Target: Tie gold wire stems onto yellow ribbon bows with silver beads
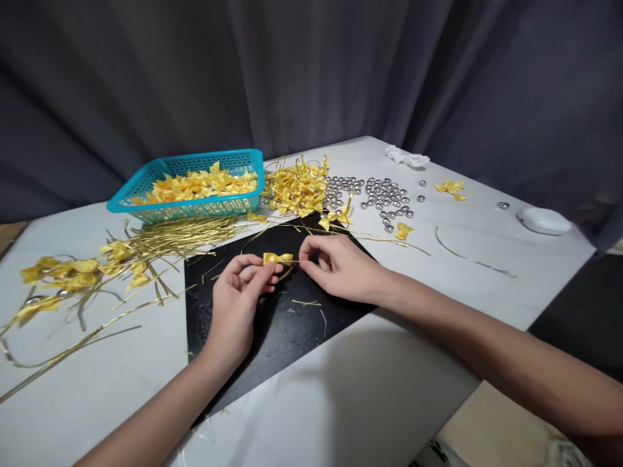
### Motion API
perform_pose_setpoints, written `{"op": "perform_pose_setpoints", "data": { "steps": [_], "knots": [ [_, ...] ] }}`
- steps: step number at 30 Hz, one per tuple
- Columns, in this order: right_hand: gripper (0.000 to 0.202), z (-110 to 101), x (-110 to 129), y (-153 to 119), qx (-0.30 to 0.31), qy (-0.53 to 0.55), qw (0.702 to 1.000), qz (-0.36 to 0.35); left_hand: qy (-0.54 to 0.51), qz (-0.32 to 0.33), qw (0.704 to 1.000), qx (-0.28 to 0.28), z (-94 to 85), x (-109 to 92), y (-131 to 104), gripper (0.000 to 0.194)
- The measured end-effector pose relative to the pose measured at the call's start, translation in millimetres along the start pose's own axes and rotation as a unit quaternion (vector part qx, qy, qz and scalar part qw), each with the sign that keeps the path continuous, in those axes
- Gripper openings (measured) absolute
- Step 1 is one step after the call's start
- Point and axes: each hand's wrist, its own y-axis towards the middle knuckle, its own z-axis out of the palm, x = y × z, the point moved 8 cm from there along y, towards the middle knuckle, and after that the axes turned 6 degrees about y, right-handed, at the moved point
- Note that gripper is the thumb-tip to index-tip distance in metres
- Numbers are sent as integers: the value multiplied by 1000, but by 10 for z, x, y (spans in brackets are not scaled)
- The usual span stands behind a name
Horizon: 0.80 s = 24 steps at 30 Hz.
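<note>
Over a black mat (272, 344), my left hand (238, 285) pinches a small yellow satin ribbon bow (278, 258) between thumb and fingers. A thin gold cord (294, 262) runs from the bow to my right hand (335, 264), whose thumb and forefinger are closed on it. Part of the cord loops below the bow. Short gold cord scraps (306, 303) lie on the mat beneath my hands.
A turquoise basket (195, 209) holds many yellow bows. Left of the mat are a bundle of gold cords (180, 237) and loose bows (73, 275). Behind it lie a pile of corded bows (299, 188), silver beads (387, 194), a white dish (544, 222) and crumpled tissue (407, 157).
</note>
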Motion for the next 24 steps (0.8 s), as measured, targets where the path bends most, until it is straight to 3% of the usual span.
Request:
{"op": "perform_pose_setpoints", "data": {
  "steps": [9, 17, 20, 24],
  "knots": [
    [14, 3, 6, 15, 5, 7, 1000, -10, 7, -2, 1000, 12, 9, 7, 5, 28],
    [10, 81, -118, 13, 39, 108, 991, 71, 11, -5, 1000, 17, 19, 3, -4, 28],
    [7, 116, -145, 5, 58, 182, 975, 118, 12, -6, 1000, 15, 21, 3, -1, 29],
    [10, 157, -150, -22, 69, 329, 924, 180, 15, -6, 1000, 17, 17, 4, -1, 28]
  ]
}}
